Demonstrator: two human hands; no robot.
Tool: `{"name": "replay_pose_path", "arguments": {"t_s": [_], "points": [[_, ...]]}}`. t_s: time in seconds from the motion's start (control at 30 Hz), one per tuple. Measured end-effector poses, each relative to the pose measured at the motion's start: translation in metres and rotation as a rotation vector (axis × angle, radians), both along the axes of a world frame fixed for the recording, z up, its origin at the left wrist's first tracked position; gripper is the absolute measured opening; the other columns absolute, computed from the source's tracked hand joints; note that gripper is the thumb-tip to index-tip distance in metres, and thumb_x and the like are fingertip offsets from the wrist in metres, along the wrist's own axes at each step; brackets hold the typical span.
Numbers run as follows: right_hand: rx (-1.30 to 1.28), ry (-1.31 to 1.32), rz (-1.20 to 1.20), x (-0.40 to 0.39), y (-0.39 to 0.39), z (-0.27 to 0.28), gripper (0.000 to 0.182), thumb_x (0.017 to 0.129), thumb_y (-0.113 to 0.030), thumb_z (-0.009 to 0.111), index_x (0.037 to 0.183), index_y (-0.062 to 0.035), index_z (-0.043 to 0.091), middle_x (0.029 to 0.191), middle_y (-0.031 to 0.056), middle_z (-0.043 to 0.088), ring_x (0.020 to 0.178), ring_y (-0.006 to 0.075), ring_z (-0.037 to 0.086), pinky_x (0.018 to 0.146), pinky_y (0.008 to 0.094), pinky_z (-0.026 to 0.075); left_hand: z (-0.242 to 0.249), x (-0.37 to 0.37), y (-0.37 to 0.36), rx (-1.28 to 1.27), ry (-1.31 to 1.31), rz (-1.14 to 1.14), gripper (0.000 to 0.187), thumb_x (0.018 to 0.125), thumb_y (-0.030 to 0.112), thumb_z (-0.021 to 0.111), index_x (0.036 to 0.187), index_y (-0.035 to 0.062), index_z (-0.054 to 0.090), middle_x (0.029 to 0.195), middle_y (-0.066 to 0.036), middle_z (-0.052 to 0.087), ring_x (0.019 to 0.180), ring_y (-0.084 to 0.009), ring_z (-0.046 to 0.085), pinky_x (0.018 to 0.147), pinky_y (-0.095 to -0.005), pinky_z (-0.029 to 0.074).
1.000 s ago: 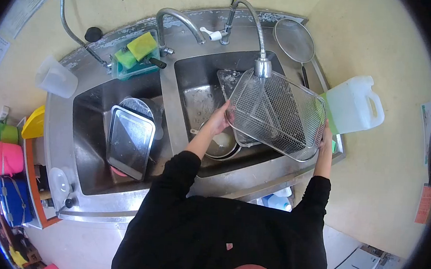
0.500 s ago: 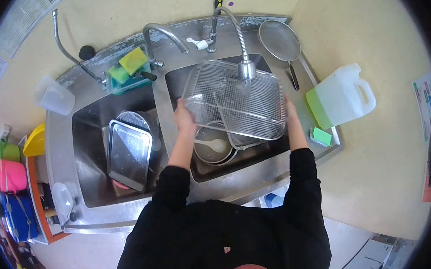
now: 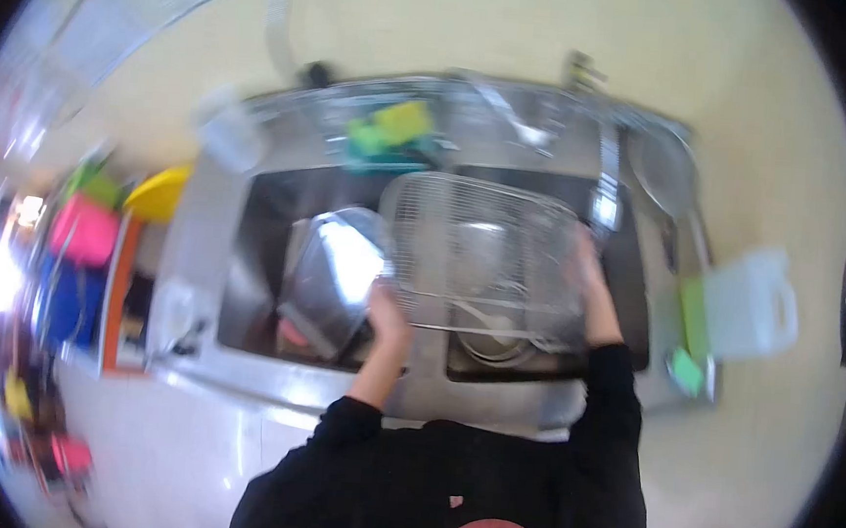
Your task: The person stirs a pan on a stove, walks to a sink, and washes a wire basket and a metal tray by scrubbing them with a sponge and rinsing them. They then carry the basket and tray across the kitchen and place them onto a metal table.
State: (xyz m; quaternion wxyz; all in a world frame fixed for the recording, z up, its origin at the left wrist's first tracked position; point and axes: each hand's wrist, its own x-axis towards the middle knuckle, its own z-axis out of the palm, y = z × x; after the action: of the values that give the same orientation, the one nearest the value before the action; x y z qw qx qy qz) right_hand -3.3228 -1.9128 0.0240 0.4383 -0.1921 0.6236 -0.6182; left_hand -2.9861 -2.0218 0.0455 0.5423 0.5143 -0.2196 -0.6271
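A rectangular metal wire rack [image 3: 435,235] is held level over the divider and right basin of a double sink. My left hand [image 3: 388,306] grips its left edge, and my right hand [image 3: 592,266] holds the right edge; both are blurred by motion. Beneath the rack, in the right basin, a round pot [image 3: 495,352] with a white spoon [image 3: 483,317] shows in part. A shiny rectangular metal tray [image 3: 339,268] leans in the left basin, close to my left hand. Much of the right basin's contents is hidden by the rack.
Behind the basins sit a teal sponge container [image 3: 383,158] and blurred taps, with a spray head [image 3: 606,203] hanging near my right hand. A strainer [image 3: 663,173], green-liquid jug [image 3: 739,306] and green brush [image 3: 685,373] are to the right. A white pitcher [image 3: 234,133] stands left.
The rack has moved left in both hands, from under the spray head towards the left basin. The whole view has swung left, so the sink appears further right.
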Motion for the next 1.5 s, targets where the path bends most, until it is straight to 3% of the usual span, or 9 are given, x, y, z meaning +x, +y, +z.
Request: {"name": "replay_pose_path", "arguments": {"t_s": [0.23,0.4,0.6,0.67,0.73,0.9,1.03,1.2,1.5], "points": [[-0.096,-0.567,0.262,-0.025,0.103,0.031,0.058,0.090,-0.040,0.040,0.133,-0.0023,0.027,0.136,0.0131,0.031,0.123,0.0282,0.031,0.102,0.0371,0.026,0.013,0.007,0.045,0.088,-0.056,-0.185,0.029,0.088,0.034,0.050,0.079,0.0071,0.057,0.055,0.004,0.039,0.045,-0.0063,0.035,0.041,-0.0226,0.028],[0.057,-0.452,-0.250,0.022,0.145,0.129,0.060,0.089,-0.041,0.042,0.133,-0.0038,0.028,0.137,0.0139,0.028,0.124,0.0285,0.029,0.103,0.0399,0.023,-0.012,-0.015,0.081,-0.003,-0.025,-0.474,0.043,0.086,0.048,0.045,0.087,0.0060,0.053,0.057,0.002,0.044,0.045,-0.0094,0.042,0.041,-0.0236,0.034],[0.017,0.022,-0.383,-0.099,0.270,0.137,0.064,0.087,-0.043,0.043,0.134,-0.0043,0.025,0.139,0.0140,0.024,0.126,0.0276,0.026,0.105,0.0400,0.019,0.009,-0.024,0.108,0.288,0.054,-1.148,0.065,0.085,0.058,0.033,0.121,0.0050,0.042,0.094,-0.012,0.055,0.085,-0.0214,0.055,0.074,-0.0360,0.045],[0.115,0.292,-0.507,-0.013,0.253,0.208,0.066,0.088,-0.043,0.043,0.137,-0.0052,0.020,0.142,0.0140,0.016,0.130,0.0259,0.017,0.106,0.0386,0.014,-0.006,-0.044,0.120,0.409,0.179,-1.331,0.072,0.083,0.063,0.029,0.128,0.0076,0.038,0.113,-0.014,0.050,0.104,-0.0277,0.047,0.087,-0.0451,0.037],[0.085,0.406,-0.451,0.000,0.267,0.227,0.052,0.088,-0.040,0.047,0.124,-0.0041,0.038,0.112,0.0087,0.046,0.104,0.0183,0.046,0.086,0.0325,0.038,-0.010,-0.060,0.126,0.542,0.308,-1.410,0.074,0.081,0.065,0.027,0.131,0.0113,0.035,0.129,-0.011,0.041,0.119,-0.0316,0.035,0.096,-0.0536,0.026],[0.122,0.791,0.112,0.126,0.217,0.301,0.027,0.075,-0.028,0.069,0.084,-0.0058,0.055,0.058,-0.0013,0.049,0.049,0.0074,0.046,0.045,0.0236,0.036,0.021,-0.097,0.097,0.770,0.574,-1.277,0.088,0.074,0.074,0.032,0.137,0.0149,0.017,0.138,-0.018,0.021,0.125,-0.0390,0.024,0.098,-0.0602,0.017],[-0.003,1.449,0.730,0.161,0.171,0.304,0.031,0.071,-0.026,0.070,0.059,-0.0082,0.047,0.046,0.0062,0.040,0.040,0.0202,0.047,0.040,0.0308,0.040,0.073,-0.095,0.059,0.695,0.989,-1.125,0.094,0.069,0.074,0.042,0.137,0.0153,0.015,0.133,-0.022,0.026,0.121,-0.0427,0.029,0.096,-0.0612,0.023],[0.083,1.742,0.955,0.156,0.179,0.197,0.035,0.072,-0.033,0.065,0.062,-0.0074,0.044,0.054,0.0045,0.046,0.048,0.0215,0.052,0.044,0.0339,0.041,0.044,-0.121,0.045,0.511,0.519,-1.317,0.088,0.071,0.060,0.053,0.137,0.0144,0.016,0.120,-0.019,0.043,0.110,-0.0390,0.045,0.088,-0.0558,0.038],[0.271,1.162,0.721,0.100,0.157,0.130,0.039,0.080,-0.038,0.055,0.086,0.0008,0.053,0.085,0.0175,0.054,0.081,0.0333,0.054,0.072,0.0415,0.044,-0.015,-0.151,0.057,0.231,0.271,-1.259,0.073,0.071,0.018,0.035,0.139,0.0154,0.009,0.121,-0.020,0.044,0.105,-0.0358,0.049,0.083,-0.0514,0.044]]}}
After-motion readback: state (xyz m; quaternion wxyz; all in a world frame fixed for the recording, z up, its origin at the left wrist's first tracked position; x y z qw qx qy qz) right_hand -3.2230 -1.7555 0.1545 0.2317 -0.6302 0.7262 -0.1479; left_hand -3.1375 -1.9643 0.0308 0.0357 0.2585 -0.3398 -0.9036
